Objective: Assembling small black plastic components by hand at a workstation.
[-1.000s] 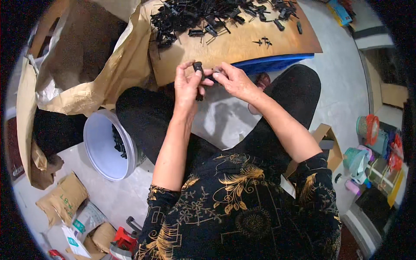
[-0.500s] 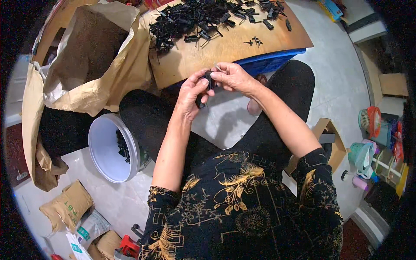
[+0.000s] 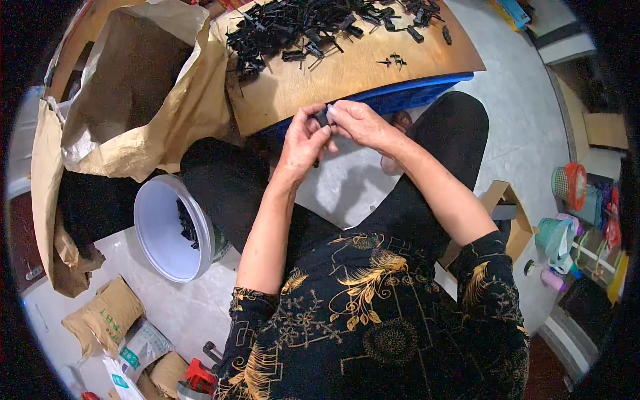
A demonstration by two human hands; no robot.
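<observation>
My left hand (image 3: 304, 141) is closed around a small black plastic part (image 3: 321, 119), mostly covered by the fingers. Close against it, my right hand (image 3: 360, 123) pinches at the part's upper end; what lies between its fingertips is too small to make out. Both hands are held above my lap, just short of a wooden board (image 3: 280, 100). A heap of black plastic parts (image 3: 293, 30) with thin stems covers the far side of that board. A few small black pieces (image 3: 396, 61) lie apart from the heap, nearer to me.
An open brown paper sack (image 3: 193, 100) stands at the left. Below it a white bucket (image 3: 163, 233) leans, with black parts inside. Under the board is a blue bin (image 3: 413, 93). A cardboard box (image 3: 497, 200) sits at my right, and packed bags (image 3: 110, 313) lie lower left.
My left hand has turned, and its fingers now cover more of the black part. The right fingers have shifted slightly at its upper end. The heap is unchanged.
</observation>
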